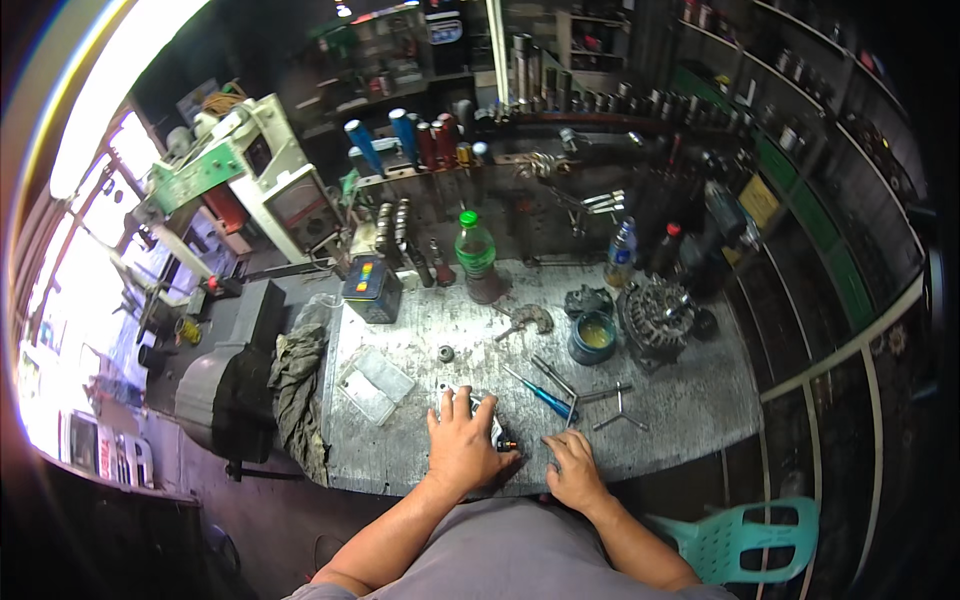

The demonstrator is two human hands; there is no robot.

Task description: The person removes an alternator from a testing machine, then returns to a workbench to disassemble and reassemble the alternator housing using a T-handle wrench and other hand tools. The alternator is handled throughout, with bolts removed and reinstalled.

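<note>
My left hand (461, 440) lies over a small silver metal part (496, 432) at the bench's near edge, its fingers curved round it from above. A dark and brass-coloured end (508, 445) of the part shows beside the thumb; the palm hides the rest. My right hand (574, 472) rests at the bench edge, fingers loosely bent and apart, with nothing visible in them. Just beyond it are a blue-handled screwdriver (548, 397) and a metal T-handle wrench (556, 377). A three-armed wrench (621, 411) lies further right. A small round metal piece (445, 353) sits beyond my left hand.
A clear plastic case (376, 385) and a dark rag (299, 390) lie left. Across the bench (420, 330) stand a dark box (371, 290), a green bottle (475, 255), a blue cup of liquid (592, 338) and an alternator (657, 318). A teal chair (745, 540) is right.
</note>
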